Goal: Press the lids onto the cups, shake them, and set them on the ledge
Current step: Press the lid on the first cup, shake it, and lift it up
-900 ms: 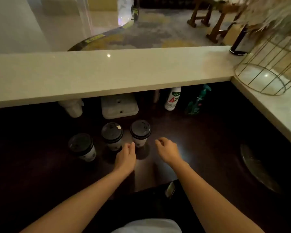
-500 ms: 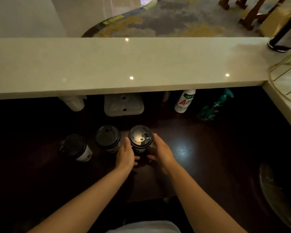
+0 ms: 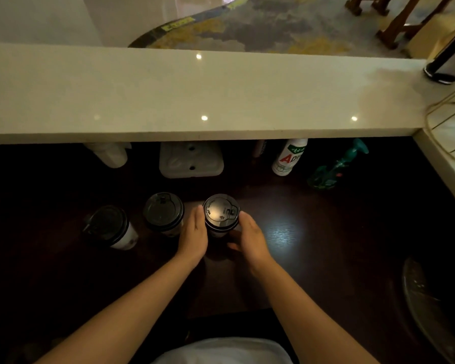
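Three white paper cups with black lids stand on the dark counter. The right cup (image 3: 221, 212) sits between my hands: my left hand (image 3: 193, 236) presses flat against its left side, and my right hand (image 3: 248, 239) wraps its right side and front. The middle cup (image 3: 163, 212) stands just left of my left hand, apart from it. The left cup (image 3: 111, 227) leans in the shadow further left. The pale stone ledge (image 3: 168, 101) runs across above the counter.
Under the ledge stand a white container (image 3: 191, 160), a white bottle with a red letter (image 3: 289, 157), a teal spray bottle (image 3: 336, 166) and a stack of white cups (image 3: 111, 153). A gold wire basket (image 3: 452, 119) sits on the right ledge. A plate (image 3: 431, 306) lies at lower right.
Both hands have moved forward from in front of the cups and closed around the right cup. The camera has tilted down and nearer to the counter.
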Motion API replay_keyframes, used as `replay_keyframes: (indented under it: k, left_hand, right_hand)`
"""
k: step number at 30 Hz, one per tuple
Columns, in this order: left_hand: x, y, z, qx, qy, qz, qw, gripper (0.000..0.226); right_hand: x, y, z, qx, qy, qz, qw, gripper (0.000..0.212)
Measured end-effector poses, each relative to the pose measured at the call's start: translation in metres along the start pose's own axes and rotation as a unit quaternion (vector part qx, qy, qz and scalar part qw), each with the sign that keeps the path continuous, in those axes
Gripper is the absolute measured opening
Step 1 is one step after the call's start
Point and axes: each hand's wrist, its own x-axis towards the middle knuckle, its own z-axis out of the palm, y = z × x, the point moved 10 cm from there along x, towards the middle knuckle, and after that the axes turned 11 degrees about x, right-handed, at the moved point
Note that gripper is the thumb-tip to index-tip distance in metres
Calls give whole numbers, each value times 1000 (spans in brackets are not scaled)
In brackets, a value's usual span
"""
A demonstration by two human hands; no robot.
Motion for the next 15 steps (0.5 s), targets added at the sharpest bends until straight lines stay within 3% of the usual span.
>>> replay_keyframes:
  k: [3,7,10,15]
  left_hand:
    - [3,0,8,-40,-34,0,999,57]
    - [11,-18,20,-77,-50,-23,995,82]
    - [-4,-5,23,-115,-68,-16,991,41]
    - [-16,-4,27,-114,-74,-4,991,43]
  right_hand:
    - [1,4,4,-22,-9,-4,1000,47]
    - [6,2,5,-8,6,-14,1000,48]
    - [11,-9,3,28,16,-18,999,45]
    - [25,-31,-2,42,24,-1,999,30]
